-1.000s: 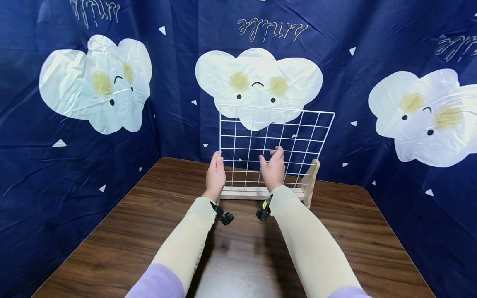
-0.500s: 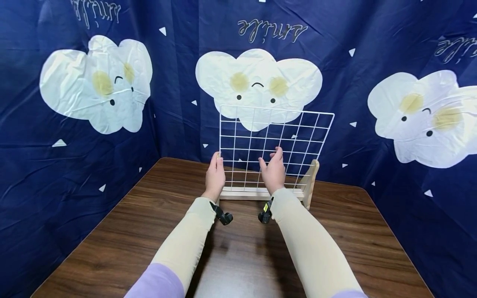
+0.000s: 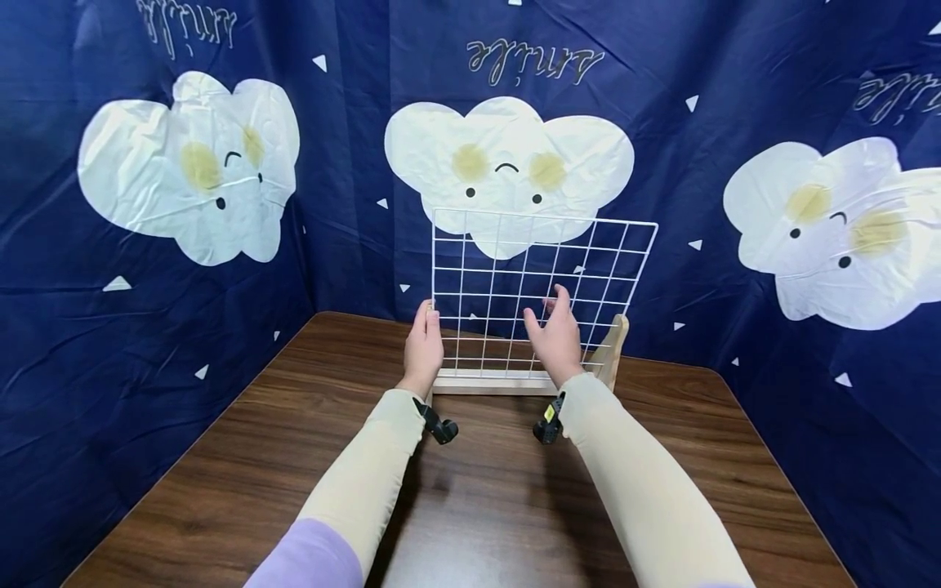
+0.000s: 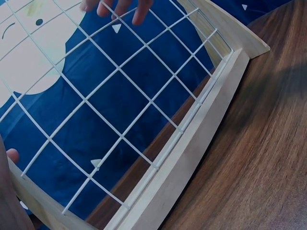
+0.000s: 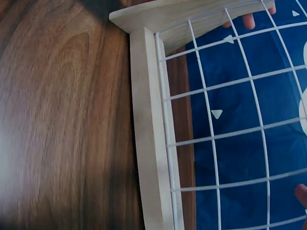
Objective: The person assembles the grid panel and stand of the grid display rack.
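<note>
A white wire grid panel point(image 3: 515, 278) stands tilted in a pale wooden stand, its lower edge along the wooden crossbar point(image 5: 148, 129). At the stand's left end, my left hand point(image 3: 424, 347) grips the wooden side piece point(image 4: 45, 206); a fingertip point(image 4: 13, 155) shows past the wood, and several fingertips point(image 5: 248, 20) show behind it in the right wrist view. My right hand point(image 3: 556, 339) is in front of the grid's right half, thumb and fingers spread, holding nothing. Whether its fingers point(image 4: 140, 12) touch the wires I cannot tell. The right side piece point(image 3: 612, 351) is partly hidden by that hand.
The stand rests on a dark brown wooden table point(image 3: 470, 506) near its back edge. A blue curtain point(image 3: 345, 163) with white clouds and small triangles hangs behind and along both sides. Each wrist carries a black camera point(image 3: 441, 429).
My right hand has moved to the right across the front of the grid, with its thumb and fingers still spread. The left hand has kept its place on the side piece.
</note>
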`<control>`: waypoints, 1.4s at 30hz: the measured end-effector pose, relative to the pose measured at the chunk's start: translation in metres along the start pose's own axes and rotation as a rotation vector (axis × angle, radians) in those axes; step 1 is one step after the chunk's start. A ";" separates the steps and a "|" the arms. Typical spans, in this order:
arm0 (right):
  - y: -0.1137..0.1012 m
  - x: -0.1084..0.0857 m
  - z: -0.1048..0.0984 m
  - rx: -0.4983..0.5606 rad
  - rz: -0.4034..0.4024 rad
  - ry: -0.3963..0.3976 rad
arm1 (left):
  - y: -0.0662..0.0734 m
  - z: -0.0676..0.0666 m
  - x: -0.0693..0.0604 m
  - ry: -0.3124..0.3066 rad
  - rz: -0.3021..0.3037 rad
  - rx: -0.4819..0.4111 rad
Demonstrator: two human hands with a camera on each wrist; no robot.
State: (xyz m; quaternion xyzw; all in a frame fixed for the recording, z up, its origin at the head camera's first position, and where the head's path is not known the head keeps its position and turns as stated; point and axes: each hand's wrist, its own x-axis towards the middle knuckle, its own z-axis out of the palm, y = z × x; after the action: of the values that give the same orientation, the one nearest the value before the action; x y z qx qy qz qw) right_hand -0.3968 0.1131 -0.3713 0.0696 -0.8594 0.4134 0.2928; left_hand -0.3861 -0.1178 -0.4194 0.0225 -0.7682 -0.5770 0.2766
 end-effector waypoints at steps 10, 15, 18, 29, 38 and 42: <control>0.023 0.003 -0.040 0.079 -0.085 0.112 | 0.000 0.002 0.000 0.002 0.015 -0.003; 0.037 0.005 -0.061 0.041 -0.120 0.181 | 0.000 0.002 -0.001 0.003 0.013 -0.013; 0.046 0.008 -0.073 0.003 -0.112 0.239 | -0.001 0.003 0.001 0.006 0.017 -0.011; 0.079 0.016 -0.105 -0.064 -0.003 0.345 | -0.001 0.001 0.000 0.018 0.013 -0.015; 0.096 0.022 -0.109 -0.107 0.144 0.107 | 0.001 -0.001 0.000 0.008 0.006 -0.004; 0.096 0.020 -0.106 -0.136 0.171 -0.058 | 0.001 0.000 -0.001 0.004 0.000 -0.008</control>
State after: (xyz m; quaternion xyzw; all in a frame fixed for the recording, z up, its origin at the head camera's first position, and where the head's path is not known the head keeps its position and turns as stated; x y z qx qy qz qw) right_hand -0.4005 0.2575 -0.3728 -0.0121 -0.8964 0.3755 0.2353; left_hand -0.3847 -0.1173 -0.4185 0.0224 -0.7653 -0.5801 0.2780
